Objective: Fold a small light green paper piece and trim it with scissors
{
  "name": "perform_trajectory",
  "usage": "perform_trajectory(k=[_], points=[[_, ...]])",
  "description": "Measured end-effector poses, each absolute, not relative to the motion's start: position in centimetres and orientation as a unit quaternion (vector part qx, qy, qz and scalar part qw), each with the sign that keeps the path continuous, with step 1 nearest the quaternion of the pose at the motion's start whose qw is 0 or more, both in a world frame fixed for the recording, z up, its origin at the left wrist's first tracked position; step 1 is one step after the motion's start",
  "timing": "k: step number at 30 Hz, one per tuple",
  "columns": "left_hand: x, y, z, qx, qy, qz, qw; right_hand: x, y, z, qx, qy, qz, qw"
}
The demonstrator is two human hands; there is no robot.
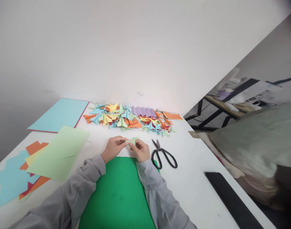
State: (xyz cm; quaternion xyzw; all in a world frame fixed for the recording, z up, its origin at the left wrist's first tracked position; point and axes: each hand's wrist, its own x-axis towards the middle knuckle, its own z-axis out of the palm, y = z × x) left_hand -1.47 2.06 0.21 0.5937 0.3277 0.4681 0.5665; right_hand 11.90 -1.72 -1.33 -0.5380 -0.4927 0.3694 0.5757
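A small piece of folded light green paper (pixel 134 139) is pinched between my two hands, above the far edge of a green sheet (pixel 116 194). My left hand (pixel 114 147) has its thumb and fingertips closed on the paper's left end. My right hand (pixel 141 150) grips the other end, fingers curled in. Just right of my right hand lie black-handled scissors (pixel 163 154), blades parted and pointing away. Beyond my hands is a heap of folded paper shapes (pixel 121 116) in yellow, blue, green, orange and red.
Light green sheets (pixel 61 152) overlap cut blue paper (pixel 14 178) and orange scraps at left. A light blue sheet stack (pixel 59 114) lies behind them. Purple pleated paper (pixel 142 111) and orange paper (pixel 172 115) sit by the wall. A black strip (pixel 231 198) and a person (pixel 252 149) are at right.
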Motion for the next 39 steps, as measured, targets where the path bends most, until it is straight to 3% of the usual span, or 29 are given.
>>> perform_trajectory(k=[12,23,39], points=[[-1.47,1.89,0.79,0.565,0.368,0.439,0.593,11.43,-1.98,-0.85,-0.547,-0.522,0.343,0.558],[-1.80,2.04,1.09,0.587,0.304,0.416,0.625,11.44,-1.78,-0.89,-0.484,-0.502,0.407,0.590],[-1.57,1.70,0.63,0.681,0.348,0.445,0.465,11.80,-1.37,-0.86,-0.494,-0.415,0.408,0.647]])
